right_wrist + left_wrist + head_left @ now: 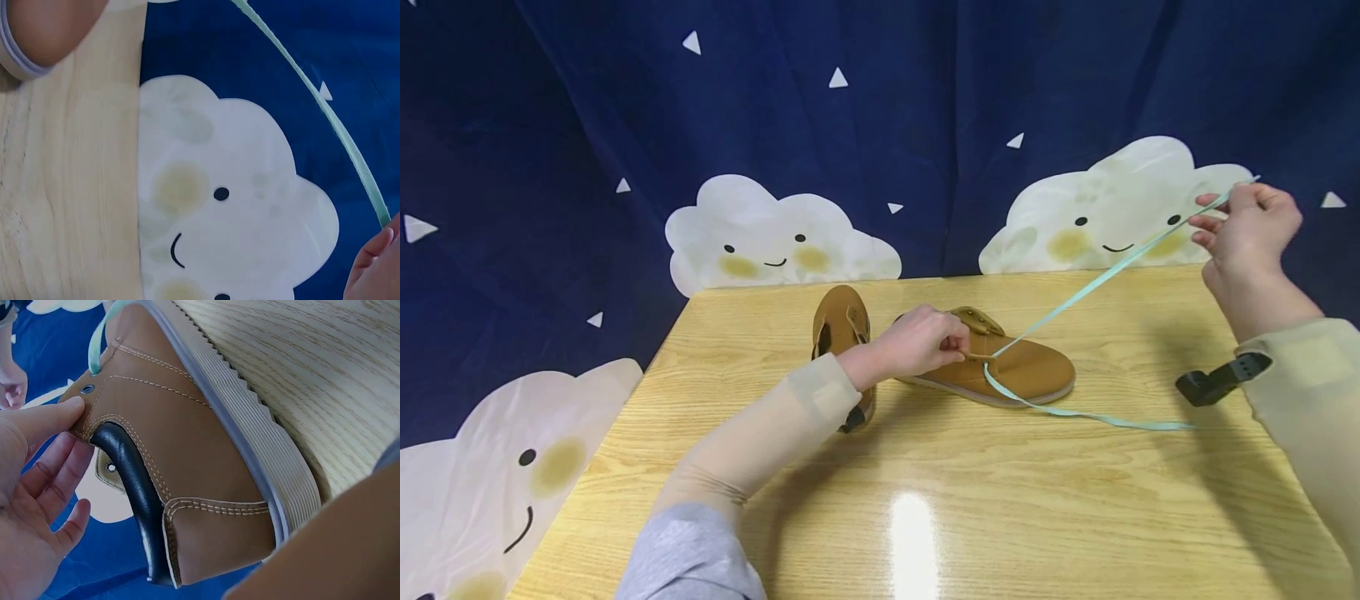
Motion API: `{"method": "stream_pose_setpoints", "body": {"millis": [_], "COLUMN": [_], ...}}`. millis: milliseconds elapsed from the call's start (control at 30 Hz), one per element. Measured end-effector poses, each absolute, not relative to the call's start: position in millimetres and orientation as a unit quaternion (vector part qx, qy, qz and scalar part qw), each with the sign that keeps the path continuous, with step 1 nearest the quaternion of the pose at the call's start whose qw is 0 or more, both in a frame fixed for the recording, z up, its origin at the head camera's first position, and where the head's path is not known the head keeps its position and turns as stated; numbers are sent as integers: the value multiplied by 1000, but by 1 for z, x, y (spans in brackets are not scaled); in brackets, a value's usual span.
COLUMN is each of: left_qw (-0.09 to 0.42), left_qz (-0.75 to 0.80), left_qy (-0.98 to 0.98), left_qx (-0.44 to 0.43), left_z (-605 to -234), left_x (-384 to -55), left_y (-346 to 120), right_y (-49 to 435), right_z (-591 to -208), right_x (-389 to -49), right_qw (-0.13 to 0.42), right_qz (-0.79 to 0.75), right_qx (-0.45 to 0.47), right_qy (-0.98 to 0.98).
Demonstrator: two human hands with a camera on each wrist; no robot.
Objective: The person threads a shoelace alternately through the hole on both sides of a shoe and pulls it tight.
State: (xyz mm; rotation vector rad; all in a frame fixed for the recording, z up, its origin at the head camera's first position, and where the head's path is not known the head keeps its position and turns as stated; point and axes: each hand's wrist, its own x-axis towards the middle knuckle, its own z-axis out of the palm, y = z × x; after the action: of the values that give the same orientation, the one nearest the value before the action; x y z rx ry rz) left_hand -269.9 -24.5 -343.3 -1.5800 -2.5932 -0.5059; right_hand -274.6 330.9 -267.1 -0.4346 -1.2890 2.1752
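A brown shoe (1037,367) rests on the table with its toe to the right. My left hand (921,340) pinches the edge of its eyelet flap (94,403) between thumb and fingers. A mint-green shoelace (1086,290) is threaded at the front eyelets; one end lies loose on the table at the right. Up at the right, my right hand (1255,221) pinches the other end of the lace, which runs fairly straight from the shoe. In the right wrist view, the lace (337,128) meets my fingertips at the lower right.
A second brown shoe (842,321) stands left of the first, toe away from me, partly behind my left forearm. The wooden table (1037,500) ends at a dark blue curtain (910,100) with cloud and triangle prints.
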Motion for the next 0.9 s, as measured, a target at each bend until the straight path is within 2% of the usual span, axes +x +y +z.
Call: {"method": "stream_pose_setpoints", "body": {"millis": [333, 600, 900], "left_qw": [28, 29, 28], "left_qz": [-162, -158, -154], "left_qy": [-843, -842, -843], "left_qx": [-512, -515, -514], "left_z": [-343, -343, -342], "left_x": [-271, -271, -270], "left_y": [-23, -23, -22], "right_y": [367, 397, 407], "right_z": [-264, -273, -273], "right_x": [-277, -273, -267], "right_qw": [312, 299, 310], "right_qz": [803, 776, 784], "right_qx": [-236, -302, -306], "right_qy": [-449, -465, -443]}}
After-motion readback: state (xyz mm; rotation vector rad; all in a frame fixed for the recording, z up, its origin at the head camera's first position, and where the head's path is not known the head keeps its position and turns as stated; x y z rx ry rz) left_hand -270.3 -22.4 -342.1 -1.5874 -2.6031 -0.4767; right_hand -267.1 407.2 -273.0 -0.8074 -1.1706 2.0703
